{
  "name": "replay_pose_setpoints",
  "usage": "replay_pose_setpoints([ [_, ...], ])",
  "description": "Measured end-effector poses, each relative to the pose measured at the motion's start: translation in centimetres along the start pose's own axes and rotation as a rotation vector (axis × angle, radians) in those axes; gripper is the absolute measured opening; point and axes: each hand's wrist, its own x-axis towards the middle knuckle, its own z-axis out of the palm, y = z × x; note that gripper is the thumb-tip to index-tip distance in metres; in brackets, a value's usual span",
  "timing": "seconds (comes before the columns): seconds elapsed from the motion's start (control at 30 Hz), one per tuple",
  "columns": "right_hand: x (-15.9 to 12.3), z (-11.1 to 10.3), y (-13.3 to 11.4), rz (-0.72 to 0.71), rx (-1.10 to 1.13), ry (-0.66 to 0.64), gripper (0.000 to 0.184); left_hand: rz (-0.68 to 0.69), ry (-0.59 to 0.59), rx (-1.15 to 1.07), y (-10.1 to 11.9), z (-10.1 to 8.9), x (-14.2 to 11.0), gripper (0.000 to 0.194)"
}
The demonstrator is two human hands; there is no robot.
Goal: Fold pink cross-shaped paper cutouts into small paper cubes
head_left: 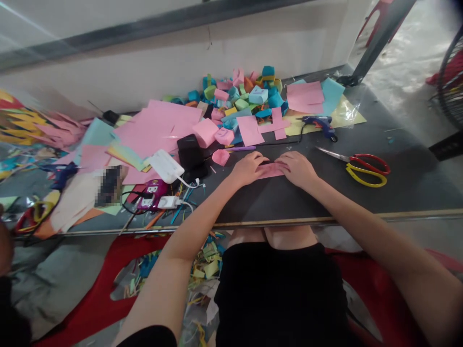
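A strip of pink paper (270, 171) lies on the dark tabletop between my two hands. My left hand (249, 168) grips its left end with curled fingers. At the other end, my right hand (297, 168) has its fingertips bent down onto the paper's upper edge. The paper looks folded along its length, though my fingers cover part of it. Just left of my left hand sits a small folded pink paper piece (220, 157), with a purple pen (243, 148) behind it. Red-and-yellow-handled scissors (361, 166) lie to the right of my right hand.
Behind my hands are a blue glue gun (320, 124), a cross-shaped pink cutout (278, 125) and a heap of small coloured paper boxes (258, 95). Pink sheets (170, 120), a white adapter (166, 165) and a purple power strip (156, 192) spread leftward. Part of another person shows at far left.
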Motion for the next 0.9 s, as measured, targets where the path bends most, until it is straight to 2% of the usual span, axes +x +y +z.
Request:
replay_pose_setpoints([
  [0.13, 1.4, -0.4, 1.2, -0.081, 0.004, -0.055, 0.034, 0.012, -0.056, -0.101, -0.7, -0.3, 1.1, 0.039],
  [0.23, 2.4, -1.0, 1.9, -0.168, -0.011, -0.086, 0.033, -0.066, -0.133, -0.162, -0.5, -1.0, 2.4, 0.025],
  [0.3, 2.6, -1.3, 2.0, -0.204, -0.033, -0.075, 0.032, -0.061, -0.121, -0.151, -0.1, -1.1, 2.6, 0.016],
  [0.37, 2.2, -1.3, 1.9, -0.227, -0.055, -0.048, 0.031, -0.015, -0.032, -0.080, 0.2, -0.5, 2.1, 0.014],
  [0.43, 1.6, -1.2, 1.7, -0.257, -0.071, -0.028, 0.033, 0.035, 0.085, 0.036, 0.4, 0.4, 1.1, 0.020],
  [0.53, 0.6, -1.2, 1.7, -0.328, -0.109, -0.020, 0.037, 0.089, 0.151, 0.199, 0.5, 1.5, -0.6, 0.028],
  [0.67, -0.5, -1.6, 2.0, -0.429, -0.188, -0.044, 0.047, 0.170, 0.132, 0.345, 0.3, 1.7, -2.3, 0.038],
  [0.77, -1.3, -1.8, 2.3, -0.475, -0.192, -0.100, 0.053, 0.234, 0.076, 0.375, 0.4, 1.3, -3.3, 0.043],
  [0.9, -2.6, -2.1, 2.8, -0.464, -0.093, -0.198, 0.057, 0.198, -0.006, 0.334, 0.2, 1.2, -4.5, 0.049],
])
